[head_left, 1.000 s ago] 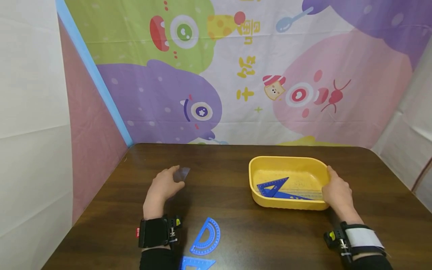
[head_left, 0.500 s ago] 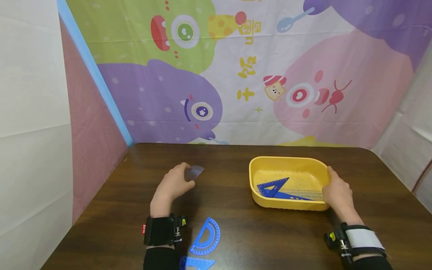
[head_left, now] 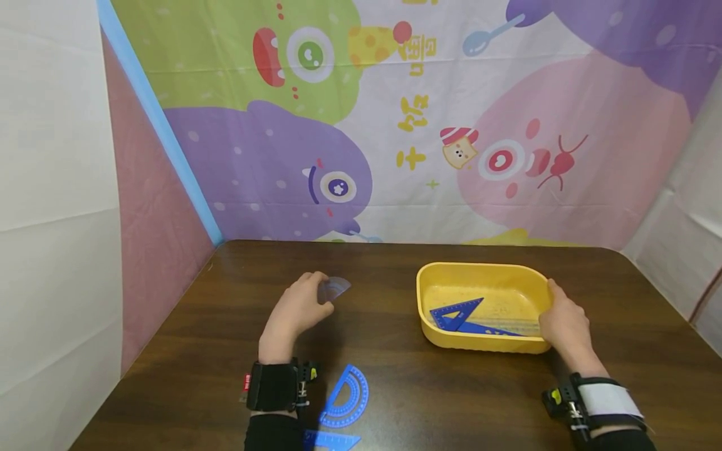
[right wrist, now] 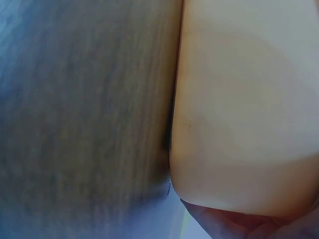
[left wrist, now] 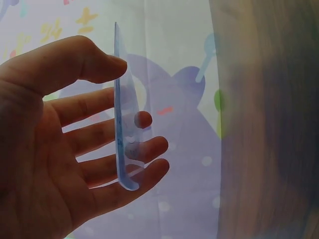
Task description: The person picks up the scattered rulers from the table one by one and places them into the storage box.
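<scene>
Above the left part of the table, my left hand pinches a clear protractor between thumb and fingers. The left wrist view shows the protractor edge-on, with the thumb on one face and fingers behind. My right hand grips the right end of a yellow plastic tub. In the right wrist view the tub's wall fills the right side and part of the hand shows below it. Inside the tub lie a dark blue set square, a blue straight-edged piece and a clear ruler.
A bright blue protractor and a bright blue set square lie near the front of the brown table, right of my left forearm. A cartoon-printed cloth hangs behind the table.
My left hand has moved right with the clear protractor, toward the tub, and more of the protractor shows now. My right hand and the tub have stayed in place.
</scene>
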The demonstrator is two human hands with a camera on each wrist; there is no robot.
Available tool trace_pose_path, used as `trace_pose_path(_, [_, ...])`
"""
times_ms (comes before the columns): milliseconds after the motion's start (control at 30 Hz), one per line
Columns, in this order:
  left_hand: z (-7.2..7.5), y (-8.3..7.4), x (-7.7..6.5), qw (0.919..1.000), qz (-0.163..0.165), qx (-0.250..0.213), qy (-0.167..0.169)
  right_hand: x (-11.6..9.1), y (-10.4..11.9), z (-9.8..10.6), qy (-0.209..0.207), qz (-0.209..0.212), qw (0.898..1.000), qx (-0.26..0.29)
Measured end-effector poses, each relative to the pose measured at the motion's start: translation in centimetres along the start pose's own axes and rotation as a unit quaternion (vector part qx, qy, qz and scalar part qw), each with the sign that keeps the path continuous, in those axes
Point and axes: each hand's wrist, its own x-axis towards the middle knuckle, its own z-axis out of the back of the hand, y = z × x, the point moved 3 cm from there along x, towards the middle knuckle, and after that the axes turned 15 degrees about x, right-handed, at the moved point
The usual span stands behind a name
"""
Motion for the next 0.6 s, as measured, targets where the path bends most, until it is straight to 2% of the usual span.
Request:
trace_pose_path(300, [-0.1,-1.0,0.0,0.9998,-0.010,0.012,0.008,0.1,-0.2,-0.1,-0.001,0.003,1.000,0.001])
trace_pose_path(600, [-0.4,-1.9,0.2,0.9992,-0.027,0.031,0.001,0.1,-0.2,0.0,0.002,0.001,1.000,0.007])
